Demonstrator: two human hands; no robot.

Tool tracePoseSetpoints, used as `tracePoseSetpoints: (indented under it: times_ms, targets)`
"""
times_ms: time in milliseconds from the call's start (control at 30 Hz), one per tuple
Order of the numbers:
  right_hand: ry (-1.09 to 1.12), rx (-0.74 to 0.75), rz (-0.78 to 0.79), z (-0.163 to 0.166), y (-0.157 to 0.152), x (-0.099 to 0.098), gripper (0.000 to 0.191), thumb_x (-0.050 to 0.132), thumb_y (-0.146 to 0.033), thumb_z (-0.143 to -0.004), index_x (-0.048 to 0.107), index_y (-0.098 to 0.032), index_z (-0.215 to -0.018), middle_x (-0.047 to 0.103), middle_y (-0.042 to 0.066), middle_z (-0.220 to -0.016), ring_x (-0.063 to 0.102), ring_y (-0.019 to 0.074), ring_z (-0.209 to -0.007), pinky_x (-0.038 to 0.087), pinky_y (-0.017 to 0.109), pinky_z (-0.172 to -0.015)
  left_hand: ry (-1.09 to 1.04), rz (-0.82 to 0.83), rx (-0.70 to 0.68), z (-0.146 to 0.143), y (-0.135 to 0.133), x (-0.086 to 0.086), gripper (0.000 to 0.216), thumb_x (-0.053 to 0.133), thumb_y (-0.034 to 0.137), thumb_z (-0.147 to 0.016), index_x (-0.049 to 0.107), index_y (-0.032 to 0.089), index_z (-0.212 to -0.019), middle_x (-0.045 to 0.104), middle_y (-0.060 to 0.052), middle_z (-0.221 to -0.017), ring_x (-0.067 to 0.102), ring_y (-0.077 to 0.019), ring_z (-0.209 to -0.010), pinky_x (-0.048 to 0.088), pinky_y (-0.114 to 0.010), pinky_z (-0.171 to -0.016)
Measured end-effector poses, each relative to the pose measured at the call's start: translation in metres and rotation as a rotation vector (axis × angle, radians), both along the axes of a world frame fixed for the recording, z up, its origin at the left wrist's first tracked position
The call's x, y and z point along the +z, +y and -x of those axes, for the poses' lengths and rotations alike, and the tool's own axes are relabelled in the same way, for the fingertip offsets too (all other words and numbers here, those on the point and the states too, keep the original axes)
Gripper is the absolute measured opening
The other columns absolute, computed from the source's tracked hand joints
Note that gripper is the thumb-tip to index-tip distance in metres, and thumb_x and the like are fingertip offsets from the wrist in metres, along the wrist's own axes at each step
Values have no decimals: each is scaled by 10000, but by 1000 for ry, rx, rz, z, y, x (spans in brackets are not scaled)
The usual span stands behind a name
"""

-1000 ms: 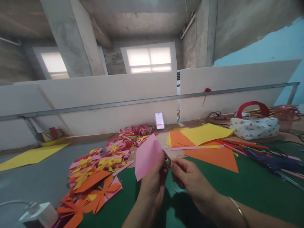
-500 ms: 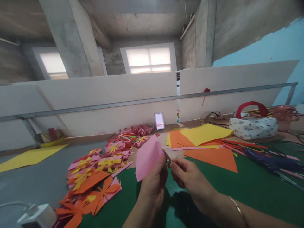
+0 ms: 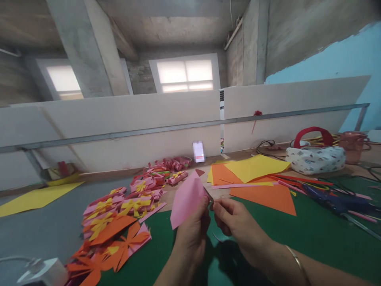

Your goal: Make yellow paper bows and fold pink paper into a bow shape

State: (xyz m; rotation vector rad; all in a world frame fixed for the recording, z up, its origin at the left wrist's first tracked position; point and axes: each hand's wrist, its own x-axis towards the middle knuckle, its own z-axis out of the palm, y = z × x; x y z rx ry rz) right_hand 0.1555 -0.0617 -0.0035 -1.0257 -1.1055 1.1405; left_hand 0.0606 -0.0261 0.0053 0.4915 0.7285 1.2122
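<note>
My left hand point(image 3: 192, 232) pinches a folded pink paper sheet point(image 3: 187, 198) and holds it upright over the green mat point(image 3: 297, 234). Close on its right, my right hand point(image 3: 235, 222) is closed around a small pair of scissors point(image 3: 208, 196). The metal blades point up to the paper's right edge. A thin bracelet circles my right wrist.
Several pink, yellow and orange paper bows point(image 3: 119, 218) lie piled at the left. Orange and yellow sheets point(image 3: 253, 174) lie at centre right. A patterned bag with red handle point(image 3: 315, 157) and a blue glue gun point(image 3: 336, 200) sit far right. A white device point(image 3: 41, 272) sits bottom left.
Both hands and the pink paper stay nearly still. The view has shifted slightly, so the table items sit a little further left.
</note>
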Motion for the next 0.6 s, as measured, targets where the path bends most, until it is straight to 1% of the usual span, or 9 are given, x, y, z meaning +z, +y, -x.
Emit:
tracePoseSetpoints:
  times_ms: [100,267,333,433,533,600]
  targets:
    - [7,1,6,0,0,0,405,581,-545,-755,452,-177,-644,365,-71,-520,267,57,-461,174,228,-433,13,4,-8,1,0,-2,93,646,75,-736,657,103,-825,672,-45,-726,623,-96,-624,515,-191,-630]
    - [10,-9,-6,0,1,0,389,570,-514,-779,431,-182,-631,331,-77,-509,254,60,-460,175,228,-433,37,5,-38,0,0,-5,131,681,125,-721,663,98,-848,680,-78,-803,630,-118,-699,509,-198,-649]
    - [5,-10,-6,0,1,0,390,567,-515,-781,432,-182,-630,333,-77,-505,256,61,-459,176,230,-433,57,10,-29,-1,-1,-5,124,671,113,-726,667,100,-849,681,-79,-821,631,-118,-708,506,-190,-639]
    - [-3,-10,-2,0,0,1,394,563,-527,-780,437,-182,-635,337,-77,-505,259,63,-459,176,232,-435,44,17,-5,-2,-1,-3,112,664,80,-721,668,110,-828,684,-67,-818,634,-113,-709,513,-192,-652]
    - [5,-10,-3,1,0,0,390,566,-521,-780,436,-183,-635,337,-77,-508,256,63,-461,177,233,-437,21,11,-24,-2,-1,-3,101,686,94,-705,668,116,-802,684,-64,-798,636,-120,-708,523,-204,-659]
    - [16,-9,-7,1,0,-1,388,570,-515,-780,433,-183,-634,340,-77,-511,258,62,-464,177,232,-438,21,4,-38,-2,0,-5,83,697,115,-701,666,113,-777,678,-61,-764,628,-117,-675,520,-200,-634]
